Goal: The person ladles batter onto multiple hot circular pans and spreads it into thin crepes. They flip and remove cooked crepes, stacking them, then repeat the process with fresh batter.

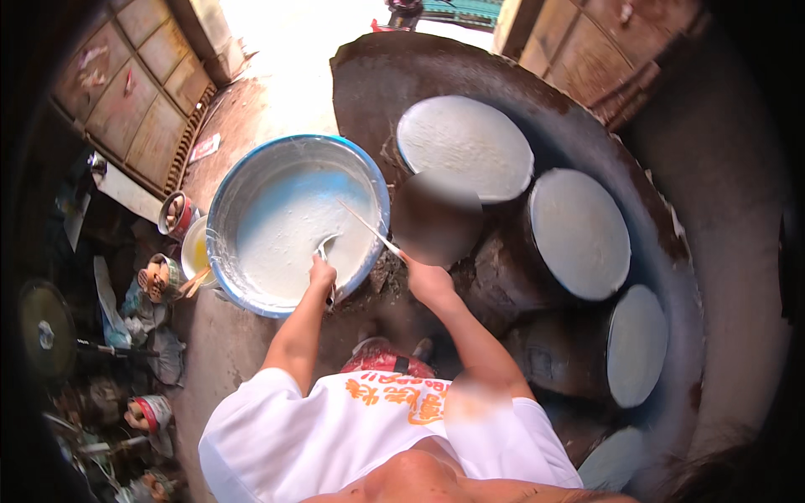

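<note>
Head view, looking straight down. Wide metal basin (251, 180) with blue rim at centre, half full of pale white batter (289, 230), pooled toward its 5 o'clock side. Left hand (322, 272) at the basin's 5 o'clock rim, fingers closed round the handle of a ladle (325, 248) dipped into the batter. Right hand (428, 281) just outside the rim at 4 o'clock, clamped on a thin white stick (369, 226) slanting up toward 10 o'clock over the basin. Tight on the right: round drums (579, 235) topped with white discs, curving from 12 to 5 o'clock inside a dark walled ring, nearest one close beside the right hand. Bare earthen floor open at 12 o'clock above the basin. Left side crowded: small cans (174, 214) and a yellow bowl (194, 251) just beside the rim at 9 o'clock, more clutter toward 7 o'clock. Flat white paper scrap with red marks (204, 147) lying at 11 o'clock.
</note>
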A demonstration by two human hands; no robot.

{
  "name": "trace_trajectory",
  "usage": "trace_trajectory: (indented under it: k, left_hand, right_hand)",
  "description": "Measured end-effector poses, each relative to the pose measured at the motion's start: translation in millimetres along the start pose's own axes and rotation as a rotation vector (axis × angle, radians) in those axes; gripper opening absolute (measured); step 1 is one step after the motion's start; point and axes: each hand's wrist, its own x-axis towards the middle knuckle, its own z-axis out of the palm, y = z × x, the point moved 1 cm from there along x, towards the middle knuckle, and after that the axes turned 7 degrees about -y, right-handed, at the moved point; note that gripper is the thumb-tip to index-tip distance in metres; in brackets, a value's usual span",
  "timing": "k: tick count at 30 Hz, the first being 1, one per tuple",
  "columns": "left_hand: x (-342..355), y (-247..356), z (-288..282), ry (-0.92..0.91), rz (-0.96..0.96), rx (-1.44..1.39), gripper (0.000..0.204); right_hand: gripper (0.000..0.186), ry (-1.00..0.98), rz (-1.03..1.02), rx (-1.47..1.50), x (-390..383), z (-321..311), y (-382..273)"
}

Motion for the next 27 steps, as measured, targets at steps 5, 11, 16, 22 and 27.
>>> trace_trajectory:
  k: [5, 11, 16, 22, 27]
  left_hand:
    - [25, -15, -57, -0.370, 0.257, 0.156, 0.051]
    - [80, 45, -51, -0.486, 0.221, 0.001, 0.054]
    - [138, 20, -12, -0.464, 0.038, -0.296, 0.049]
    - [139, 8, 41, -0.605, -0.270, -0.913, 0.022]
    - [98, 21, 41, -0.836, -0.462, -1.331, 0.018]
  right_hand:
    - [0.031, -0.301, 0.188, -0.225, 92, 28, -58]
    - [0.040, -0.242, 0.141, -0.220, 75, 3, -59]
    - [0.053, -0.266, 0.337, -0.164, 77, 12, -72]
    - [0.049, -0.255, 0.336, 0.114, 72, 68, -67]
    - [0.042, -0.283, 0.477, 0.819, 28, 49, -90]
